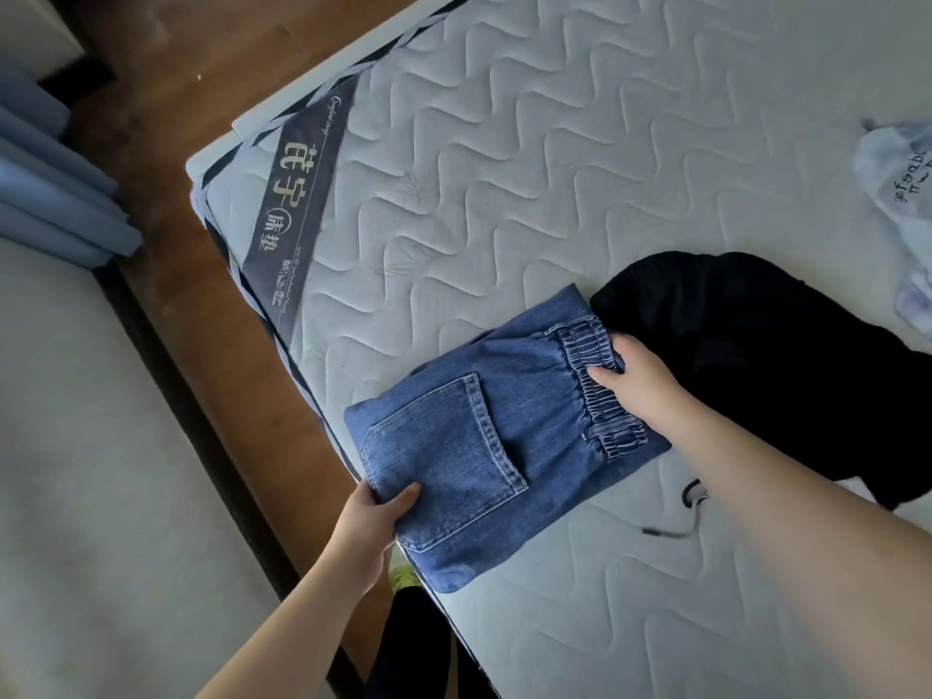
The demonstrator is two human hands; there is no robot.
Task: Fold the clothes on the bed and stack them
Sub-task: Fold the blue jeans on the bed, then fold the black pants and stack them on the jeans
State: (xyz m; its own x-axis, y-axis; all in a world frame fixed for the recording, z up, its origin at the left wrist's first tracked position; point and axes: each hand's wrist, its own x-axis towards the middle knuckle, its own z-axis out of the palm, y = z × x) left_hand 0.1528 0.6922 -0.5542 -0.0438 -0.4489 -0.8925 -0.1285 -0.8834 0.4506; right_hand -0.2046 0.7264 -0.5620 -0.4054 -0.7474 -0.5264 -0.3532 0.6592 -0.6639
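A person's two bare hands grip a folded pair of blue jeans (499, 441) lying on a bare quilted mattress (555, 143), near its edge at roughly 7 o'clock in the view. The left hand (375, 517) pinches the denim's near corner beside the back pocket, thumb on top and fingers tucked beneath. The right hand (640, 380) closes over the elastic waistband at the bundle's 2 o'clock side, thumb pressed on the gathered fabric. A black garment (756, 355) lies unfolded just beyond the jeans toward 3 o'clock, touching the waistband end, with a drawstring (681, 527) trailing across the mattress below it. A white printed garment (903, 194) sits crumpled well apart at the frame's right edge, near 2 o'clock. A dark label band (297, 194) with pale lettering crosses the mattress corner at 10 o'clock, above a wooden floor (166, 83).
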